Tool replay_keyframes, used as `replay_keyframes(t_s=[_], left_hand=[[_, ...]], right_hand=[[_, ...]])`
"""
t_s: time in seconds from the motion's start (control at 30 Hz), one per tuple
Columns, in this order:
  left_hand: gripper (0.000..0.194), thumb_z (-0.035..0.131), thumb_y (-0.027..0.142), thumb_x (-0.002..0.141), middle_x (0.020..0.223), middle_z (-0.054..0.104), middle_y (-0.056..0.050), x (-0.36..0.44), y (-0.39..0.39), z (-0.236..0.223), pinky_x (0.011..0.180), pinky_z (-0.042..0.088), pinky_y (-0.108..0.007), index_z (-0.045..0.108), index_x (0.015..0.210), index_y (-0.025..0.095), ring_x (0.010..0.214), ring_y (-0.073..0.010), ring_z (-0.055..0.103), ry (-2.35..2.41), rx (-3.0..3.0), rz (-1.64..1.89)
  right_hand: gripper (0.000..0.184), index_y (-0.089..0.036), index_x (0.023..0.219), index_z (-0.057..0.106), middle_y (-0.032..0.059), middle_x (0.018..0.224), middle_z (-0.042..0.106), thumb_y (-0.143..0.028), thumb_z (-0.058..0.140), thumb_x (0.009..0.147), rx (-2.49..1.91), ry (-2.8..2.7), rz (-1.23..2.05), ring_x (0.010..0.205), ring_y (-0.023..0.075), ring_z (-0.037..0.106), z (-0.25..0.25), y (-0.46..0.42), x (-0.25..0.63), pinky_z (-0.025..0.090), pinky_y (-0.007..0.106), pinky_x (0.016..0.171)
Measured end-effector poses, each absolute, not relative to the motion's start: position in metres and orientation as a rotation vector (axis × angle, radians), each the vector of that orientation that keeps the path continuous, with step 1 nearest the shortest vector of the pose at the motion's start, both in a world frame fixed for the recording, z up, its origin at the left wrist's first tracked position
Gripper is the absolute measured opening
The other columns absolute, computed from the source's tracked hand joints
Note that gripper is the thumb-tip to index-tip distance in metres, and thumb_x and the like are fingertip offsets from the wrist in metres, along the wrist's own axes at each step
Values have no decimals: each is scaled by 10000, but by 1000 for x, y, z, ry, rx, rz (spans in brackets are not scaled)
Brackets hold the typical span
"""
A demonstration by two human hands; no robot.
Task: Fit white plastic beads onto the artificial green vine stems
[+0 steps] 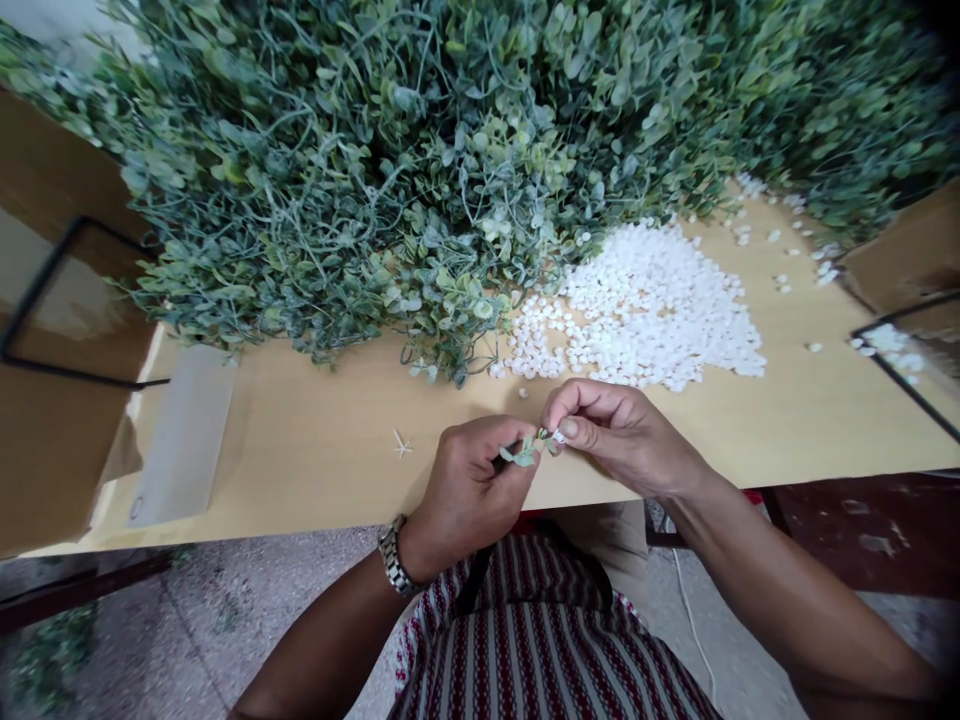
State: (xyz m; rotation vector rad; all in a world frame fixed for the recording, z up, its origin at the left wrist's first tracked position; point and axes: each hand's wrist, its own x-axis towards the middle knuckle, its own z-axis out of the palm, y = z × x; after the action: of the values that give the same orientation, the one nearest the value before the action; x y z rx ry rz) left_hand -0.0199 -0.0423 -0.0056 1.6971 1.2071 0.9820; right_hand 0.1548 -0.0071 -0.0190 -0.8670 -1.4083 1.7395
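Note:
My left hand [476, 485] is closed around a small sprig of artificial green leaves [523, 452], near the table's front edge. Close against it, my right hand [619, 435] pinches a tiny white piece [559, 437] between thumb and forefinger at the sprig's tip. Whether the piece is fixed on the sprig, I cannot tell. Behind my right hand spreads a pile of small white pieces [660, 300]. A large heap of artificial leafy stems [337, 180] covers the back of the table.
On the wooden table [300, 440] lie a small white star-shaped piece [403, 444] and a translucent plastic strip [187, 430]. Cardboard boxes [60, 440] with black metal frames [37, 280] stand at the sides. Scattered white bits [892, 345] lie at the right.

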Motion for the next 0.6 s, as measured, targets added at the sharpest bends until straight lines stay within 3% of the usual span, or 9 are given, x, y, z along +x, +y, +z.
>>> replay_keyframes(t_s=[0.6], left_hand=[[142,524,85,792,565,513,23,-17,-42,-18,524,330,-200,567,667,137,525,-76,415,1140,1867,1147]], right_hand=[[193,-150,743,601,-6,646,573,-325,651,803,-888,-1462,1670,592,85,510,-17,-10,154,410,213,567]])
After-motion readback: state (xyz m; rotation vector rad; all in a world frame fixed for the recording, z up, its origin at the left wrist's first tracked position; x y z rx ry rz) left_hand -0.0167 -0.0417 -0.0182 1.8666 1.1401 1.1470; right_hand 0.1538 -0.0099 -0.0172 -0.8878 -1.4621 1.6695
